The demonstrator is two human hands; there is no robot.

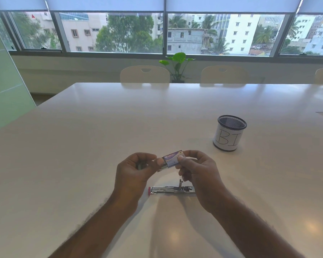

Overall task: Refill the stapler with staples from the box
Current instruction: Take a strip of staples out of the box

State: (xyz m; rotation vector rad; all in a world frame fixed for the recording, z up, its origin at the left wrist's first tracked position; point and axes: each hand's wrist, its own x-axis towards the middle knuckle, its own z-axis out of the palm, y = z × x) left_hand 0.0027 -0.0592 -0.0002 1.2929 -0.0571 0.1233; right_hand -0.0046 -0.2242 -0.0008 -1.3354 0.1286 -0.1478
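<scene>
A small purple and white staple box (172, 158) is held above the table between both hands. My right hand (196, 170) pinches the box's sleeve at its right end. My left hand (136, 170) grips the inner tray, which sticks out of the box's left end with metal staples showing. Below the hands, a metal stapler (171, 189) with a red end lies on the white table (82, 146), its magazine exposed and a small part standing upright.
A black mesh pen cup (229, 133) wrapped in paper marked "BI" stands to the right, further back. White chairs (145, 74) line the table's far edge, with a potted plant (177, 66) under the windows.
</scene>
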